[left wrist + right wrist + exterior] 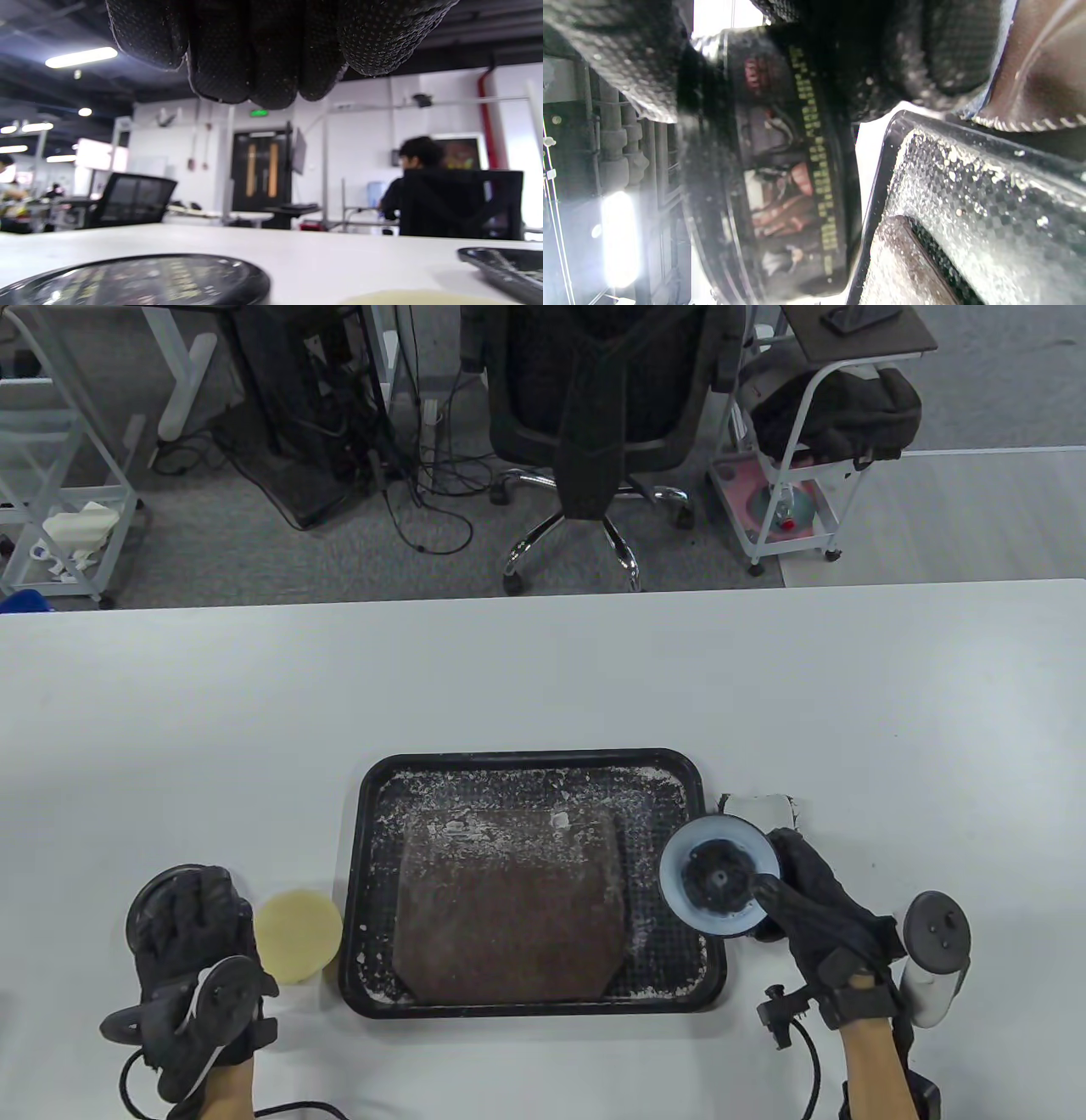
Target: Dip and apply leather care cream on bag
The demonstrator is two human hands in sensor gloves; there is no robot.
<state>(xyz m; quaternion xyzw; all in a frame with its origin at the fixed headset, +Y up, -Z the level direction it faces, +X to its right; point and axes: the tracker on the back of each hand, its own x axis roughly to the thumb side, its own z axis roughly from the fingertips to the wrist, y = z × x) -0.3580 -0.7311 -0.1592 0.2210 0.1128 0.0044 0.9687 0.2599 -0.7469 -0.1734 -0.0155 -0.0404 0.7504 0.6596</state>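
A flat brown leather bag (pixel 509 916) lies in a black tray (pixel 356 857) dusted with white specks. My right hand (pixel 806 899) grips a round cream jar (pixel 721 878) with a pale blue rim, tilted on its side over the tray's right edge. The right wrist view shows gloved fingers (pixel 628 55) wrapped round the labelled jar (pixel 789 169), with the tray (pixel 967 190) and bag (pixel 903 262) beside it. My left hand (pixel 191 916) hangs loosely curled over a black lid (pixel 140 903), holding nothing. A round yellow sponge (pixel 297 935) lies between that hand and the tray.
A white object (pixel 759 808) lies behind the jar, off the tray's right corner. In the left wrist view, fingers (pixel 263 51) hang above the lid (pixel 140 279), with the sponge (pixel 420 296) and tray (pixel 500 262) to the right. An office chair (pixel 594 407) stands beyond the table.
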